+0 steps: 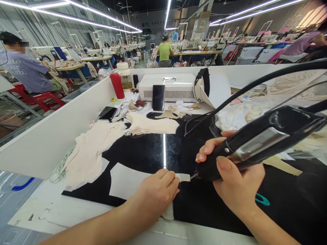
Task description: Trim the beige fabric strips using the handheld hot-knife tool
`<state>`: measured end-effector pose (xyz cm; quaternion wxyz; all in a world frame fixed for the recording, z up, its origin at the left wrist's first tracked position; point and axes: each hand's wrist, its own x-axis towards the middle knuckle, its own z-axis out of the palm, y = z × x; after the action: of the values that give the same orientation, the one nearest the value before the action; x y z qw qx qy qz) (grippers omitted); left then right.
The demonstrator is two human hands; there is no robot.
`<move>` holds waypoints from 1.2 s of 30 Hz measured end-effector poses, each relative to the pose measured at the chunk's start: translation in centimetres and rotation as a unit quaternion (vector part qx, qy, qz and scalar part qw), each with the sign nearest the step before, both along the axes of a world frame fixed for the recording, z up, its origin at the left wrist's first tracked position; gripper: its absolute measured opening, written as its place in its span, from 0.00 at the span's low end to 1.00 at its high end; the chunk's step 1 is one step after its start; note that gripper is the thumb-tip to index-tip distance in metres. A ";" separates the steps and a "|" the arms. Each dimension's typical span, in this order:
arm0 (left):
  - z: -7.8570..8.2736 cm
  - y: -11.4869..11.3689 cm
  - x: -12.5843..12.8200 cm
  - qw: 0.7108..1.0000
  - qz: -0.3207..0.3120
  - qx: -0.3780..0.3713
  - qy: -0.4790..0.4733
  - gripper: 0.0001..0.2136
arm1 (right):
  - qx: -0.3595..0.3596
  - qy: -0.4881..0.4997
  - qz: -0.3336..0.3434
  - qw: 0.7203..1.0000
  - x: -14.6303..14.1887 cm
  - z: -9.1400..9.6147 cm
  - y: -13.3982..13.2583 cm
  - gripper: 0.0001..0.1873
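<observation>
My right hand (pixel 236 182) is wrapped around a thick black corded hand tool (pixel 212 161) with a metal plate on its side. Its fine metal tip points left and meets, or nearly meets, the end of a narrow pale fabric strip (pixel 184 177). My left hand (pixel 159 187) pinches this strip, fingers closed, hiding most of it. A pale piece also hangs out below that hand. Left of it, partly under my wrist, lies a white curved flat piece (pixel 125 180) on the black work surface (pixel 143 149).
Stacked cream fabric pieces (pixel 153 124) and a looser cream pile (pixel 89 149) lie left. Behind stand a phone (pixel 158 98), a white vented box (pixel 176 86) and a red bottle (pixel 117 85). A black cable (pixel 245 88) arches right, near plastic-wrapped material (pixel 235 115). People sit beyond.
</observation>
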<state>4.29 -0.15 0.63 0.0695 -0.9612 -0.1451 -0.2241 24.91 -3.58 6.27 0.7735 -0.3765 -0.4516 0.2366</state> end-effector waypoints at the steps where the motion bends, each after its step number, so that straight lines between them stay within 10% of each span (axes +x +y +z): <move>1: 0.0 0.0 0.0 1.000 -0.001 -0.003 -0.003 0.12 | -0.004 0.003 -0.001 1.000 0.0 0.1 0.1 0.25; 36: -0.2 -0.2 0.1 1.000 -0.001 0.004 -0.020 0.14 | 0.010 0.021 -0.008 1.000 -0.6 -0.4 1.9 0.26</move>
<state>4.41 -0.31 0.46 0.0703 -0.9564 -0.1444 -0.2439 24.30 -1.65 5.85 0.7886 -0.3674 -0.4343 0.2334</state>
